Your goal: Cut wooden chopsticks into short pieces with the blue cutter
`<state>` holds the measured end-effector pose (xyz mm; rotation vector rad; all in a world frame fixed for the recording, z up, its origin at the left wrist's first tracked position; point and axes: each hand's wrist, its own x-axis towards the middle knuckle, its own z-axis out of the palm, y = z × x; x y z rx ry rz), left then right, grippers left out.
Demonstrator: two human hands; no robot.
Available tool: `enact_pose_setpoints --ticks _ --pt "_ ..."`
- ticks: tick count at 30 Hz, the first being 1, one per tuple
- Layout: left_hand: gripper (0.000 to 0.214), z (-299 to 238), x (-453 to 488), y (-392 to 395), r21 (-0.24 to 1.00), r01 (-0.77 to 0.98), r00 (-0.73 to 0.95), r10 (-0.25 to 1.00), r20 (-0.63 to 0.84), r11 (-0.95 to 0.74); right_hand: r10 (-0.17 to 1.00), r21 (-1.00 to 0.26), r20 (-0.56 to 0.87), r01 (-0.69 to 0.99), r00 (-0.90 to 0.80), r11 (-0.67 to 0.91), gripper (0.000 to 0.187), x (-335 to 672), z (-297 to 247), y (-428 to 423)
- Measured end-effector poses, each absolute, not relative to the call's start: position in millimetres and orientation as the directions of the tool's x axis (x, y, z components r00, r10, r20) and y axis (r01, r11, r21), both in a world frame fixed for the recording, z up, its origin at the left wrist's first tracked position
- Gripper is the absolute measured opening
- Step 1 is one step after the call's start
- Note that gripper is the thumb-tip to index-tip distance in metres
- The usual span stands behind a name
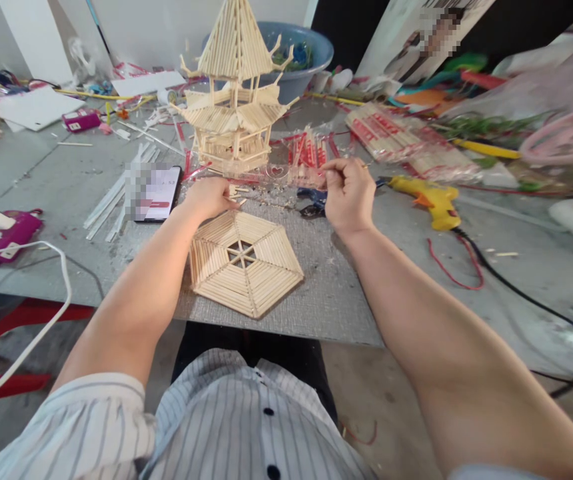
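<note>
My left hand (210, 197) is closed at the far edge of a flat six-sided panel (271, 267) built from thin wooden sticks. A short wooden stick (238, 203) shows at its fingertips. The panel lies near the table's front edge, with a small spoked opening at its centre. My right hand (350, 197) is raised to the right, thumb and fingers pinched together; whatever is between them is too small to make out. Behind both hands stands a tiered pagoda model (239, 117) of wooden sticks, with upturned roof corners.
A yellow glue gun (429, 200) with a black cord lies at right. Packs of sticks (386, 133) lie behind it. A phone (159, 193) and clear glue sticks (116, 200) are at left. A blue basin (311, 57) stands at the back; a purple device (9, 233) sits far left.
</note>
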<state>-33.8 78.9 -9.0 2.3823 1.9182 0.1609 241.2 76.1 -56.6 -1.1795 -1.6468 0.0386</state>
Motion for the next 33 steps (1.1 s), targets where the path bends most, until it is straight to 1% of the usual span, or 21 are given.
enact_pose_setpoints --ticks 4,7,11,15,19,23,28,33 --pt "0.04 -8.5 -30.7 79.8 0.108 0.977 0.189 0.981 -0.033 -0.185 0.703 -0.555 0.709 0.658 0.054 0.509 0.015 240.6 -58.3 77.0" --pt "0.039 -6.5 -31.7 80.8 0.109 0.981 0.17 0.982 -0.081 -0.161 0.691 -0.55 0.72 0.658 0.062 0.514 0.014 239.6 -58.9 77.2" --pt "0.029 -4.3 -36.1 80.7 0.121 0.983 0.142 0.989 -0.05 -0.135 0.682 -0.554 0.727 0.658 0.084 0.51 0.015 240.2 -57.9 77.3" --pt "0.026 -3.7 -40.3 80.1 0.11 0.989 0.104 0.995 -0.01 -0.102 0.693 -0.566 0.714 0.661 0.096 0.492 0.016 241.9 -56.1 77.0" --pt "0.027 -2.9 -42.0 79.9 0.112 0.986 0.122 0.993 0.004 -0.122 0.7 -0.558 0.707 0.686 0.1 0.467 0.02 241.3 -53.8 75.2" --pt "0.028 0.7 -43.8 78.3 0.099 0.983 0.156 0.988 -0.02 -0.153 0.698 -0.539 0.71 0.709 0.093 0.455 0.023 240.4 -51.6 73.3" --pt "0.032 0.7 -45.4 79.4 0.088 0.975 0.209 0.977 -0.033 -0.205 0.702 -0.548 0.706 0.7 0.092 0.458 0.017 240.0 -50.9 72.1" --pt "0.035 -6.2 -35.7 79.5 0.098 0.972 0.215 0.977 -0.014 -0.212 0.706 -0.566 0.701 0.679 0.1 0.467 0.015 240.8 -50.0 72.7"
